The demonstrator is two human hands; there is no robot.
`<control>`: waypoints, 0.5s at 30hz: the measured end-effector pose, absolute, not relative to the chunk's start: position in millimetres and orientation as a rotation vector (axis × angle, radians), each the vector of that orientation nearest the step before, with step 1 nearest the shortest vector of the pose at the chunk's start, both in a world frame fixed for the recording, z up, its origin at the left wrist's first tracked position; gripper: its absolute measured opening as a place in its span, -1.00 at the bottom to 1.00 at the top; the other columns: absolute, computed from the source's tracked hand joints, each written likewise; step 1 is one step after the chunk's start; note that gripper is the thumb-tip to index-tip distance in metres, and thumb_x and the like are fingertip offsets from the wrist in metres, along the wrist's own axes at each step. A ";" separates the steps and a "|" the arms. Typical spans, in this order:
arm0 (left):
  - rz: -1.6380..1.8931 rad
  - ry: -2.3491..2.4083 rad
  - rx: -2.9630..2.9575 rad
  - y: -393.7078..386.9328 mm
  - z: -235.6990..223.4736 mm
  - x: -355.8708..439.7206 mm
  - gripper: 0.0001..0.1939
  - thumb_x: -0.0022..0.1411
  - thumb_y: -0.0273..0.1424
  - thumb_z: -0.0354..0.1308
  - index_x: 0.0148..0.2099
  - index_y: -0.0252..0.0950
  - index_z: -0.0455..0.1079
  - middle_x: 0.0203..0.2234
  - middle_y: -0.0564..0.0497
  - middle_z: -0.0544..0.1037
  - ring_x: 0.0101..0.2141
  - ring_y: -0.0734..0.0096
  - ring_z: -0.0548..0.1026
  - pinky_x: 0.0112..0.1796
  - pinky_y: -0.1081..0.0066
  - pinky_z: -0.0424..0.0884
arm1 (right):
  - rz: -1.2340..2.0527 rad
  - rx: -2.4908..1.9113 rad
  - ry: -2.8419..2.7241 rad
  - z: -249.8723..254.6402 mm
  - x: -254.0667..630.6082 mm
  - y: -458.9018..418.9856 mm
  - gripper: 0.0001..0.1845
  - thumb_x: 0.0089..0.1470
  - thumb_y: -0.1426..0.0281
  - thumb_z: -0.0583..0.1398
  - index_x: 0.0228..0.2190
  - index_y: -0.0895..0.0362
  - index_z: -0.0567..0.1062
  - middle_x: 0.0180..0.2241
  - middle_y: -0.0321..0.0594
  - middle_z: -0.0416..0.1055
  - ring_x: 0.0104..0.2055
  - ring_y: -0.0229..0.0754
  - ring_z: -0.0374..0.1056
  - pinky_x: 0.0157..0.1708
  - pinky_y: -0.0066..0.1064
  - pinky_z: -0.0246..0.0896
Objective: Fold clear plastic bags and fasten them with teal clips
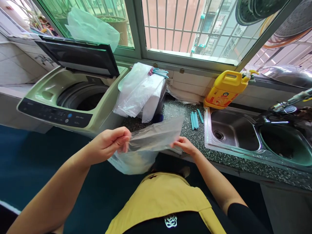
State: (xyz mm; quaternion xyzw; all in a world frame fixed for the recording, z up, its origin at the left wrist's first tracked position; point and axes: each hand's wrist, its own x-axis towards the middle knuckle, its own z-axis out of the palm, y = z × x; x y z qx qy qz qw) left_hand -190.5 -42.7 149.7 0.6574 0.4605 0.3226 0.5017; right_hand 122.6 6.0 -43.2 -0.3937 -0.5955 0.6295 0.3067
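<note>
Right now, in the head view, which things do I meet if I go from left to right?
Washing machine, left hand, clear plastic, right hand, blue strips on the counter, yellow jug, green basin.

Left hand (113, 141), right hand (184, 145) holding clear plastic bag (153, 135).

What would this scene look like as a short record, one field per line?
Left hand: pinching the left end of the clear plastic film, left hand
Right hand: gripping its right end, right hand
Held: clear plastic film, stretched between both hands; bag or sheet, cannot tell
Counter: speckled counter with loose blue sticks left of the sink
Draped pile: whitish plastic sheets, more blue sticks on top
By the sink: yellow jug with a pump
Far left: washing machine, lid up
</note>
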 end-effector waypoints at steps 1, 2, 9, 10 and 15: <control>0.822 1.153 1.593 -43.9 146.1 -194.1 -0.84 -0.01 -0.29 0.30 -0.50 -0.26 0.47 -0.75 0.02 0.43 -0.72 0.43 0.34 -0.67 0.47 0.28 | 1.733 -1.013 -1.583 -38.4 137.0 2.2 -0.56 -0.08 0.04 0.25 -0.55 0.20 0.50 -0.55 -0.24 0.46 -0.45 -0.24 0.36 -0.30 -0.33 0.28; 0.862 1.187 1.595 -45.1 142.4 -196.3 -0.83 0.00 -0.28 0.29 -0.51 -0.26 0.45 -0.79 0.06 0.38 -0.74 0.46 0.30 -0.69 0.48 0.24 | 1.764 -1.004 -1.560 -33.3 150.8 -1.0 -0.56 -0.06 0.04 0.24 -0.56 0.20 0.48 -0.60 -0.28 0.42 -0.51 -0.28 0.32 -0.37 -0.37 0.27; 0.864 1.142 1.899 -39.0 133.5 -174.0 -0.80 0.06 -0.25 0.23 -0.45 -0.27 0.49 -0.67 0.05 0.44 -0.67 0.51 0.31 -0.63 0.51 0.20 | 1.576 -0.942 -1.608 28.2 164.0 10.3 -0.30 -0.24 -0.05 0.32 -0.10 0.10 0.47 -0.16 -0.12 0.51 -0.10 -0.11 0.41 -0.11 -0.25 0.28; 0.826 1.092 1.967 -36.2 134.5 -167.8 -0.80 0.09 -0.25 0.22 -0.44 -0.28 0.49 -0.66 0.04 0.46 -0.65 0.50 0.34 -0.60 0.52 0.22 | 1.552 -0.912 -1.602 38.3 153.9 14.4 -0.26 -0.24 -0.07 0.31 -0.06 0.07 0.44 -0.12 -0.12 0.50 -0.06 -0.09 0.39 -0.06 -0.23 0.25; 0.661 0.841 2.273 -28.0 142.5 -145.9 -0.73 0.24 -0.25 0.07 -0.35 -0.30 0.48 -0.65 0.06 0.46 -0.61 0.55 0.36 -0.53 0.55 0.24 | 1.591 -0.832 -1.411 64.1 109.5 27.2 -0.49 -0.19 0.03 0.33 -0.25 0.09 0.53 -0.43 -0.26 0.51 -0.36 -0.23 0.41 -0.26 -0.37 0.30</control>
